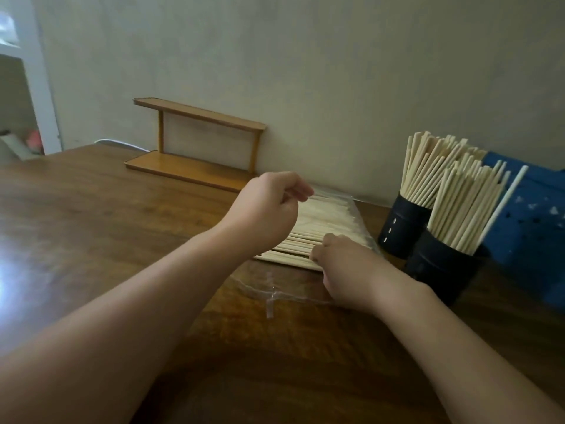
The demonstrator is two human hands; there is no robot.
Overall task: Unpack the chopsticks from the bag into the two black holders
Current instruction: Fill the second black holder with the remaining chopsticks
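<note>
A clear plastic bag (275, 284) lies on the wooden table (91, 228) with a flat layer of pale wooden chopsticks (318, 221) in it. My left hand (269, 206) hovers over the bag's far side, fingers curled, pinching the upper film of the bag. My right hand (342, 267) rests on the near end of the chopsticks, fingers curled round a few of them. Two black holders stand at the right, the far one (400, 228) and the near one (440, 267), both packed with upright chopsticks.
A small two-tier wooden shelf (198, 142) stands against the wall behind the bag. A blue patterned box (532, 228) sits behind the holders at the right. One white straw-like stick (504, 203) leans out of the near holder.
</note>
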